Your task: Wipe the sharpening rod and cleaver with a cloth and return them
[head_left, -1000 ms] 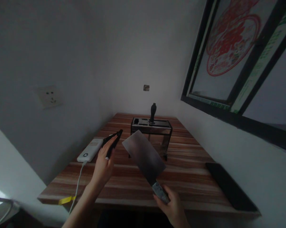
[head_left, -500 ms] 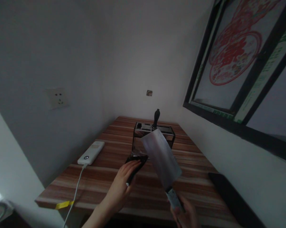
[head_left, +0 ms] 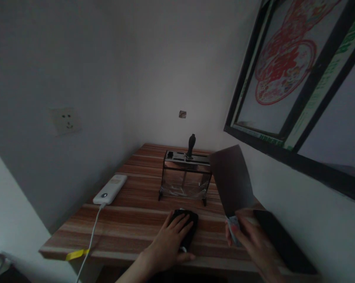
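Note:
My right hand [head_left: 248, 236] is closed around the grey handle of a cleaver [head_left: 233, 177], whose broad blade points up and away over the right side of the table. My left hand [head_left: 173, 236] lies with its fingers laid out flat on a dark, flat item [head_left: 192, 228] near the table's front edge, thumb apart. That item shows a small white bit at its near end; its kind I cannot make out. Beyond both hands stands a clear-sided knife block [head_left: 185, 182] with a slotted metal top. One black-handled tool [head_left: 191, 145] sticks up from it, and the cleaver's blade overlaps its right end.
On the left of the wood-grain table [head_left: 130, 220] lies a white power bank [head_left: 110, 190] with a white cable [head_left: 92, 239] hanging over the front edge, by a yellow tag [head_left: 76, 254]. A long black slab [head_left: 283, 241] lies at the right. Walls rise left, right and behind.
My left hand has moved right and nearer with the dark item, now flat on the table. The cleaver has swung right, away from the front of the knife block.

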Action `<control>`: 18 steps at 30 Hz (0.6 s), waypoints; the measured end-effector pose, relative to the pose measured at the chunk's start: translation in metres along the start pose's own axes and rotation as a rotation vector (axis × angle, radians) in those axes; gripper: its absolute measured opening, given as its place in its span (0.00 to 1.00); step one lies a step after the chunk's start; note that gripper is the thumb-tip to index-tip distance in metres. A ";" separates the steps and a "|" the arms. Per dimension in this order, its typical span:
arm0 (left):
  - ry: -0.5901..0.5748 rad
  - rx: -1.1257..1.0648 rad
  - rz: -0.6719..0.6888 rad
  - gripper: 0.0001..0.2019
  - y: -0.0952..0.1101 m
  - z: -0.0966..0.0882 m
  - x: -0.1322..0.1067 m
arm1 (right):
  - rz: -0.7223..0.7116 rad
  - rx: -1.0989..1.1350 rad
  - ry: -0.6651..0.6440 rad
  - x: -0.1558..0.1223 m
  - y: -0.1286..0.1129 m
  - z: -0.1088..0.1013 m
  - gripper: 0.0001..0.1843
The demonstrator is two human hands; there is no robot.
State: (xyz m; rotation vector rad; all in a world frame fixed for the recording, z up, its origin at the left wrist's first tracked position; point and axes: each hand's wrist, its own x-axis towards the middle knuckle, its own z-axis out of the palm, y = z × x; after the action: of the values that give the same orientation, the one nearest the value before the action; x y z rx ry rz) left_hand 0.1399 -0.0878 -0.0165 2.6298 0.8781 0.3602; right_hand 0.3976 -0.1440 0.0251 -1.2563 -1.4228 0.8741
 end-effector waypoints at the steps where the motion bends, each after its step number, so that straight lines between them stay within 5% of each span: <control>1: -0.005 -0.001 0.000 0.41 0.000 -0.001 0.001 | 0.002 -0.007 -0.021 0.001 -0.001 0.002 0.20; 6: 0.000 -0.015 0.029 0.42 -0.001 -0.004 0.002 | -0.013 -0.022 0.096 0.001 0.005 0.010 0.20; 11: 0.029 -0.063 0.094 0.40 0.000 -0.031 0.002 | -0.071 -0.134 0.157 0.026 -0.012 -0.019 0.22; 14: 0.298 -0.153 0.127 0.23 -0.001 -0.059 0.004 | -0.155 -0.329 0.232 0.048 -0.041 -0.052 0.23; 18: 0.849 -0.229 0.090 0.13 -0.015 -0.089 0.015 | -0.250 -0.634 0.314 0.077 -0.092 -0.096 0.27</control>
State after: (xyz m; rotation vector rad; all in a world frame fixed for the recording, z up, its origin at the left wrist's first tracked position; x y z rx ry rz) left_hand 0.1139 -0.0461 0.0603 2.2715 0.8625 1.5650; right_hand 0.4706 -0.0964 0.1509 -1.5463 -1.6048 0.0323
